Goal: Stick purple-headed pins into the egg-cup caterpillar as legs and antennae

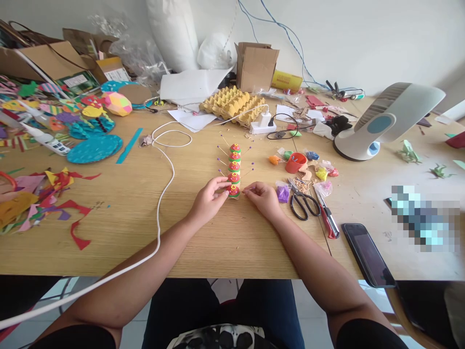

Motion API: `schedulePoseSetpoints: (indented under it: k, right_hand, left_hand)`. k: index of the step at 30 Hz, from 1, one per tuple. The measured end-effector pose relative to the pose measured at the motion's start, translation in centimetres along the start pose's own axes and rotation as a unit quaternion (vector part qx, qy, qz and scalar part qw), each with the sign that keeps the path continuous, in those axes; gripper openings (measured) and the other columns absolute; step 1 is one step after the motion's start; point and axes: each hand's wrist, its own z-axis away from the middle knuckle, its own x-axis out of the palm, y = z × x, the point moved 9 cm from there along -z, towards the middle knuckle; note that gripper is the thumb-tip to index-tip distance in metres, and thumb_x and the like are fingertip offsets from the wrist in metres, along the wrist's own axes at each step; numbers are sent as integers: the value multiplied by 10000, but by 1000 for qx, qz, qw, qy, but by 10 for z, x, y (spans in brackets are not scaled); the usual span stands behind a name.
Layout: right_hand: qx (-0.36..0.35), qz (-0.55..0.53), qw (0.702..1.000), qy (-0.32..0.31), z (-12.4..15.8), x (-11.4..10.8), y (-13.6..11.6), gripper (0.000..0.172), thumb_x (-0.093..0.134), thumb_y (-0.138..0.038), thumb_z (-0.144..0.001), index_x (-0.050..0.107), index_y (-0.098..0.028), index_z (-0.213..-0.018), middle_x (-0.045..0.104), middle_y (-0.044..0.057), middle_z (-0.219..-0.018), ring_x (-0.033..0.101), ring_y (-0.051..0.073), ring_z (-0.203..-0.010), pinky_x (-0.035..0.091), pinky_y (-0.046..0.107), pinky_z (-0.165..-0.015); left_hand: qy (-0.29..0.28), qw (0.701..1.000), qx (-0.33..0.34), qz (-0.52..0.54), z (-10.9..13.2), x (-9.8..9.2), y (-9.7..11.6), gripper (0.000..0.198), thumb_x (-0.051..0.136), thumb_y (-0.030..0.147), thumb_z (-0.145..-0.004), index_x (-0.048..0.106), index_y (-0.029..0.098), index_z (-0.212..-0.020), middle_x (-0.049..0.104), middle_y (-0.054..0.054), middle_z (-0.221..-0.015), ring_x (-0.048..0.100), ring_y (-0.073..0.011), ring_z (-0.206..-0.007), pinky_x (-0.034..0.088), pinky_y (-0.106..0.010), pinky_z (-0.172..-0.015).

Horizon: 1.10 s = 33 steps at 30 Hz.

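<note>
A row of red-topped, green-edged humps (234, 166) on a pale base, like a caterpillar model, runs away from me on the table. Thin sticks with purple tips (253, 164) poke out along both its sides. My left hand (210, 198) steadies the nearest hump, thumb and fingertips against its left side. To the right of that hump, my right hand (264, 198) is closed in a pinch on a thin pale stick (248, 189) that points toward the model. The stick's far end is hidden by my fingers.
Right of my hands lie purple clay (282, 194), black-handled scissors (305, 201), a utility knife (329, 218), a red cup (295, 163) and a phone (368, 254). A white fan (385, 121) stands farther right. A white cable (160, 213) crosses on the left; egg trays (232, 104) sit behind.
</note>
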Motion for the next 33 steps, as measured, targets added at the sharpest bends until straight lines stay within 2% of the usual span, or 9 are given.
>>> schedulePoseSetpoints:
  k: [8,17,24,28,33]
  right_hand:
    - [-10,56,998,17,1,-4,-6,222,679,-400,-787,671,-181,-755,653,7,-666,505,121,-571,349,246,-522]
    - [-17,85,996,29,1,-5,-7,243,653,-409,-806,638,-186,-711,656,13,-654,506,127,-575,359,253,-537]
    - [-20,65,998,6,1,-2,-7,156,660,-336,-790,693,-184,-794,720,27,-753,597,146,-648,428,253,-596]
    - [-26,91,995,16,2,-3,-10,155,662,-328,-796,706,-180,-783,706,21,-720,568,135,-619,406,249,-575]
    - [-19,106,994,31,3,-5,-10,243,664,-397,-806,687,-172,-715,661,19,-652,516,129,-576,356,248,-526]
  left_hand:
    - [5,1000,-3,1,0,0,2,391,630,270,-892,535,191,-1263,654,-144,-1296,607,-255,-1268,532,-424,-1021]
    - [2,1000,-12,7,0,1,-1,400,628,288,-893,529,194,-1269,660,-140,-1290,627,-252,-1231,522,-431,-1027]
    - [1,1000,-12,4,-1,-1,-5,401,635,287,-885,536,201,-1264,662,-137,-1294,625,-254,-1236,523,-417,-1014]
    - [1,1000,-10,7,0,-1,-5,401,638,290,-884,538,201,-1261,661,-139,-1297,625,-253,-1239,522,-416,-1018]
    - [2,1000,-11,12,0,0,-5,402,639,292,-884,540,200,-1263,661,-141,-1299,628,-254,-1237,521,-425,-1026]
